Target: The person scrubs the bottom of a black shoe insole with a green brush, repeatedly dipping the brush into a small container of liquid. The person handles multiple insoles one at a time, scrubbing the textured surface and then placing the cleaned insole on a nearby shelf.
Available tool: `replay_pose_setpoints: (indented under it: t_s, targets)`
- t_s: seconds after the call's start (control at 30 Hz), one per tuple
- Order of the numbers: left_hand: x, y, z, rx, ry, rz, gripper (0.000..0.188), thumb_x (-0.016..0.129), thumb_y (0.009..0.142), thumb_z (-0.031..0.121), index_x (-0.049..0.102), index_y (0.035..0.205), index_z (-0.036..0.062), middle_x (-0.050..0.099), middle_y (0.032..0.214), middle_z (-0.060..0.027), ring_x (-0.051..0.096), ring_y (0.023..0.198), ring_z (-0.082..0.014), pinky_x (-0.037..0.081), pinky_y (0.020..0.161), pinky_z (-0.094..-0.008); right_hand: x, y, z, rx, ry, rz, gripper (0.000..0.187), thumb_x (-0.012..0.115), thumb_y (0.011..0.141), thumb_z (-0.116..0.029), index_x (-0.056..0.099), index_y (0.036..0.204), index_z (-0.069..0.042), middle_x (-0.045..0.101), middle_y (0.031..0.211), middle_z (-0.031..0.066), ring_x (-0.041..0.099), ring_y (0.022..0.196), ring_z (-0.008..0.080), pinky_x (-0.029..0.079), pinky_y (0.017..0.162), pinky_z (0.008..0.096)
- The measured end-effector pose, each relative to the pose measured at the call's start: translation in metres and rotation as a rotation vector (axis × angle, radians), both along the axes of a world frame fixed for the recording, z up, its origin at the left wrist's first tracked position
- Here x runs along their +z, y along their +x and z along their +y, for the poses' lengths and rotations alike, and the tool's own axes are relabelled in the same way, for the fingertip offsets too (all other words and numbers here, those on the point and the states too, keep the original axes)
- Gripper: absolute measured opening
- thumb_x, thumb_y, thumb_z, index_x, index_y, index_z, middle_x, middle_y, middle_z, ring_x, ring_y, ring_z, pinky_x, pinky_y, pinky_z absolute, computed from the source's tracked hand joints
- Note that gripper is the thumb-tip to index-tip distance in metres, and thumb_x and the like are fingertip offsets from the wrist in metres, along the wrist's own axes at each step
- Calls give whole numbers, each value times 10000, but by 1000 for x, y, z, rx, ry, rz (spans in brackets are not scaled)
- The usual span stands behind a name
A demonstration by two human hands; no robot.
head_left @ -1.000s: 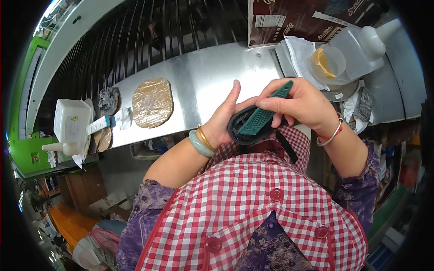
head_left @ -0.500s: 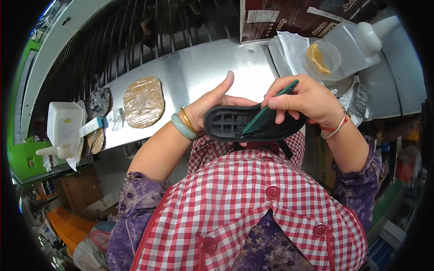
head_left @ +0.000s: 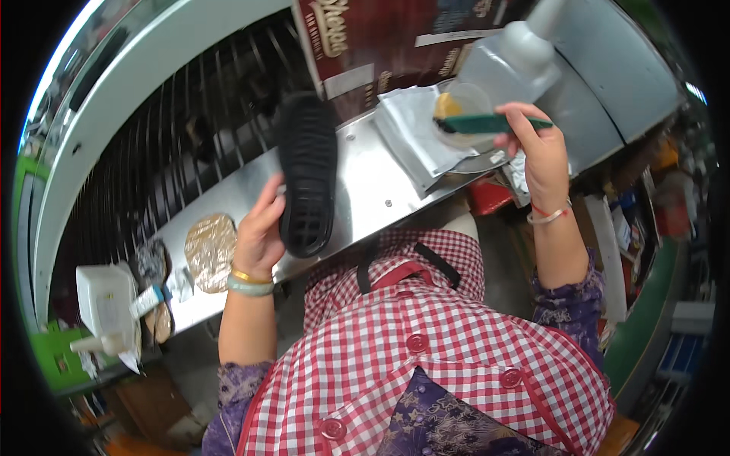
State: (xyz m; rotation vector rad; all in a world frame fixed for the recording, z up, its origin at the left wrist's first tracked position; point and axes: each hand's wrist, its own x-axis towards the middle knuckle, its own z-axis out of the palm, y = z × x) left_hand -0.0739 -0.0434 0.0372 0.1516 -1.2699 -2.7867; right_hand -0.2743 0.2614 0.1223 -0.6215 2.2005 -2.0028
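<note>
My left hand (head_left: pixel 262 226) grips the edge of a black shoe sole (head_left: pixel 308 171), which stands nearly lengthwise away from me above the metal bench. The sole's grid-patterned hollow part faces up at its near end. Between the fingers of my right hand (head_left: pixel 536 144) is a green-handled brush (head_left: pixel 490 124), held almost level. Its dark tip is at a clear round cup (head_left: pixel 470 106) with a yellowish patch inside. Whether the bristles touch the cup's contents I cannot tell.
Behind the cup stands a translucent squeeze bottle (head_left: pixel 509 64); white sheets (head_left: pixel 418 125) lie left of it. A dark red carton (head_left: pixel 395 38) is at the back. A plastic-wrapped brown pad (head_left: pixel 211 254) and another white bottle (head_left: pixel 106 300) sit at the left. Dark bars (head_left: pixel 228 121) run behind the bench.
My right hand has carried the brush from the sole rightward to the cup. My left hand has swung the sole left and away, turning it lengthwise. The view has shifted too.
</note>
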Motion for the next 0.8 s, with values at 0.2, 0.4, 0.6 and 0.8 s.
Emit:
replay_pose_setpoints:
  t_s: [0.2,0.4,0.6,0.8]
  targets:
    - [-7,15,34,216,719,-313,669,323,924,565,346,1381,77,384,1391,-177,329,1296,-402,281,995,-667,-36,-39,16,-237,126,39,230,653,856,-233,673,980,-41,654,761,19,635,681,77,430,516,195]
    - [-46,37,65,-58,617,-344,696,231,926,599,412,1313,49,542,1210,-191,526,1109,-417,542,715,-470,-37,-46,15,-233,141,-26,240,648,858,-228,670,988,-27,657,763,31,652,677,98,443,508,202]
    - [-39,12,71,-38,525,-315,615,306,928,556,484,1267,74,580,1185,-141,560,1055,-404,517,661,-418,-49,-52,20,-186,83,-83,249,632,869,-234,666,978,-12,664,796,48,652,667,93,400,462,183]
    - [-29,-14,80,-68,691,-201,637,350,904,558,437,1301,69,520,1249,-165,479,1142,-418,508,738,-472,-54,-20,19,-97,-370,-418,279,592,897,-227,622,975,39,662,824,76,637,627,100,363,440,157]
